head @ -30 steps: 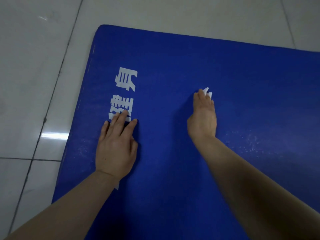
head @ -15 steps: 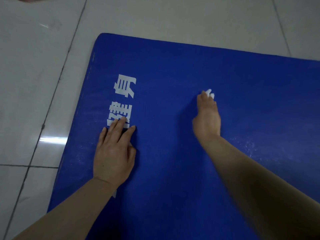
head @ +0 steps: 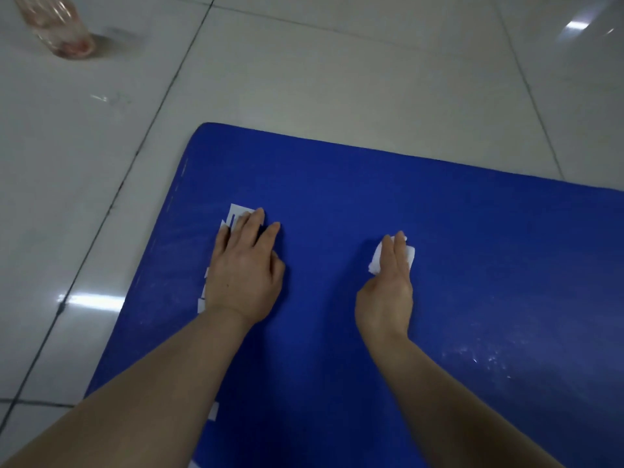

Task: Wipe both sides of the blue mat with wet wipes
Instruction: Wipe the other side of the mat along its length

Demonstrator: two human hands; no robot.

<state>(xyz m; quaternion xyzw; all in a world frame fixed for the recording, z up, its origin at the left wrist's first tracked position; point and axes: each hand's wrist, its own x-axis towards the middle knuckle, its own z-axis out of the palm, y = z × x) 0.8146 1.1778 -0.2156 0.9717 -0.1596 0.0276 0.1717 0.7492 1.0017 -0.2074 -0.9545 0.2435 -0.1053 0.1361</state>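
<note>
The blue mat [head: 337, 197] lies flat on the white tiled floor [head: 304, 79], printed side up, with both hands on it. The left hand [head: 244, 268] rests flat, fingers straight and together, covering most of the white printed lettering [head: 236, 211] and seemingly steadying the mat. Well to its right, the right hand [head: 388, 285] presses a folded white wet wipe [head: 410, 256] against the mat under straight fingers. Right of that hand, pale specks and smears [head: 479, 356] remain, so this face looks only partly wiped (the far strip beyond both hands shows no sign either way). The underside has, by my judgement, yet to be done, since the mat is not turned. A clear bottle [head: 64, 32] lies far beyond the left hand.
</note>
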